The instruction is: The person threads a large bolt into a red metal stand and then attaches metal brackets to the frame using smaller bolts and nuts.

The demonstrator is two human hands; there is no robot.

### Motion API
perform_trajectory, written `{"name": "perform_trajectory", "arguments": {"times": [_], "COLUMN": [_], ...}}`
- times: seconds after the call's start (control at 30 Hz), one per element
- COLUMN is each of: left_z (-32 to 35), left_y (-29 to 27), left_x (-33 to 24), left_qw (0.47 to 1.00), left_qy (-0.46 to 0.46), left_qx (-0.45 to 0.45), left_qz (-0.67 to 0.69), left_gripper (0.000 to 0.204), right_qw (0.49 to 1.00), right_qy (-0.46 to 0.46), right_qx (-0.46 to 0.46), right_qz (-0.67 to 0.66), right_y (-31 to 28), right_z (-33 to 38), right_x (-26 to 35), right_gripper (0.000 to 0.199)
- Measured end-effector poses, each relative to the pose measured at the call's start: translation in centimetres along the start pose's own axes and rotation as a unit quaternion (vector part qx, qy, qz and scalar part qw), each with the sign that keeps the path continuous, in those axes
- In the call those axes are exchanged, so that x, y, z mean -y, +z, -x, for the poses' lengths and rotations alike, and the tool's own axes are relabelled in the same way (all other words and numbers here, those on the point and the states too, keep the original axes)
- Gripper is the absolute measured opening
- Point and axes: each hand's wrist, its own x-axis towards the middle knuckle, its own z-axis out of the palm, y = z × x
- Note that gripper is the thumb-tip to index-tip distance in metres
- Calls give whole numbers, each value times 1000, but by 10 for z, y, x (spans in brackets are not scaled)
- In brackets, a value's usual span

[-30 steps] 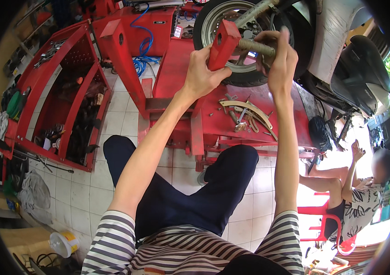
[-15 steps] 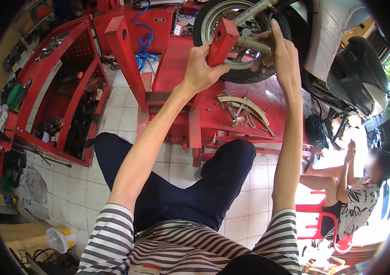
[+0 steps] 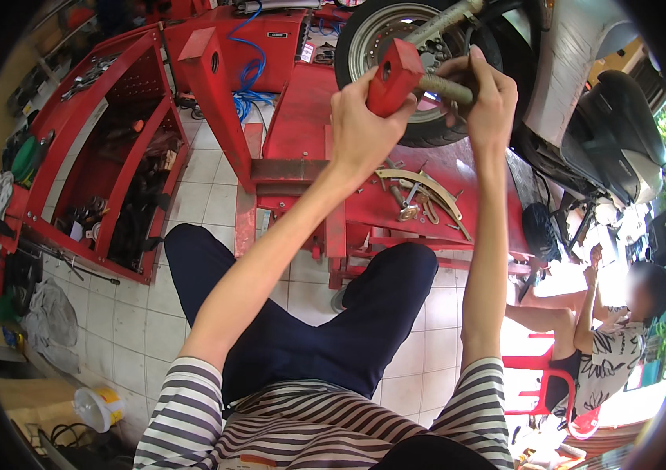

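Note:
My left hand (image 3: 368, 129) is wrapped around the top of a red square metal post (image 3: 398, 78), which has a hole in its side. A thick threaded rod (image 3: 447, 88) sticks out of this post to the right. Around the rod's far end curl the fingers of my right hand (image 3: 492, 102), partly hidden behind it. A second red post (image 3: 211, 94) stands to the left, joined by a crossbar (image 3: 290, 171). Just beyond my hands is a motorcycle wheel (image 3: 364, 39) with a dark tyre.
Curved brake-shoe-like parts (image 3: 431, 184) and small hardware lie on the red lift platform (image 3: 294, 117). A red tool cart (image 3: 102, 157) stands left, with a blue hose (image 3: 248, 74) behind. The scooter body (image 3: 583, 117) fills the upper right. Another person (image 3: 611, 352) sits at right.
My left hand has shifted slightly right and down on the post. My right hand's fingers have bent in more around the rod's end, after being stretched upward.

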Motion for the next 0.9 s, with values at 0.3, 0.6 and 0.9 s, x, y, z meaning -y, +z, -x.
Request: {"name": "perform_trajectory", "arguments": {"times": [0.3,0.6,0.9], "left_z": [-4,-5,2], "left_y": [2,-2,-1], "left_x": [15,21,13], "left_qw": [995,995,995], "left_qy": [77,92,98], "left_qx": [-47,-21,-10], "left_qz": [29,6,33], "left_gripper": [18,23,26], "right_qw": [990,980,982], "right_qy": [-140,119,-171], "right_qx": [9,155,-24], "right_qz": [3,46,76], "right_y": [-6,-17,-4], "right_z": [22,-9,21], "right_x": [-8,16,-11], "right_gripper": [28,63,43]}}
